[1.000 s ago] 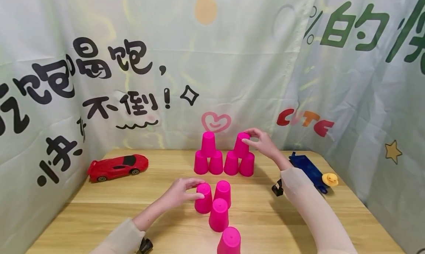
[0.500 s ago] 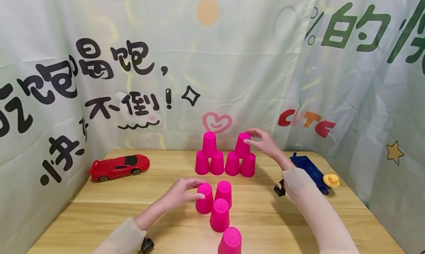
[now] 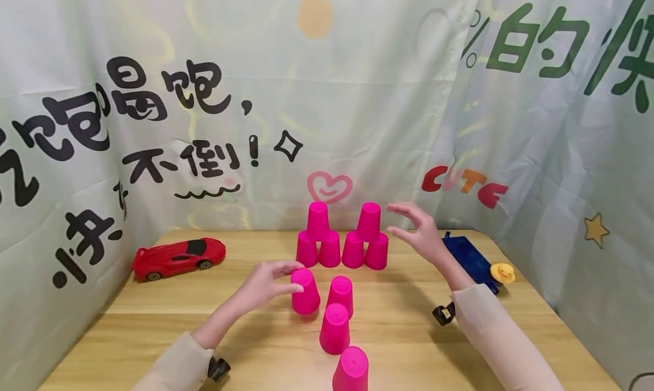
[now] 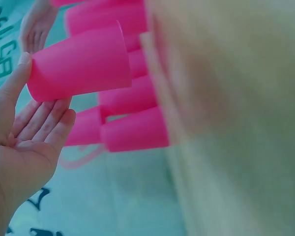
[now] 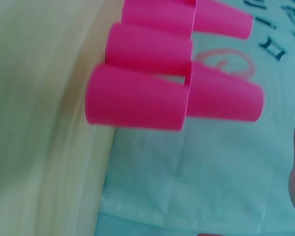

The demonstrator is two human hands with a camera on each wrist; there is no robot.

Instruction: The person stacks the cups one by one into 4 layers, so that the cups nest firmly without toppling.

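Observation:
My left hand (image 3: pixel 263 289) pinches an upside-down pink cup (image 3: pixel 306 293) between thumb and fingers. The cup is slightly tilted and raised, with a shadow below it; the left wrist view shows the thumb (image 4: pixel 18 78) across its base end. Two other upside-down cups, one farther back (image 3: pixel 340 293) and one nearer (image 3: pixel 334 329), stand just right of it. At the back, two small pyramids each have one cup atop two. Beside the right pyramid's top cup (image 3: pixel 369 222), my right hand (image 3: pixel 423 235) holds nothing, its fingers spread apart from the thumb with a gap to the cup.
Another pink cup (image 3: pixel 351 371) stands at the near edge of the view. A red toy car (image 3: pixel 179 259) sits at the left. On the right are a blue toy (image 3: pixel 467 259) and a yellow duck (image 3: pixel 503 273). Printed cloth (image 3: pixel 245 56) surrounds the wooden table (image 3: pixel 398 328).
My right hand has let go of the right pyramid's top cup and drawn off to the right. The left hand has lifted its cup, moving it a little left and away from the others.

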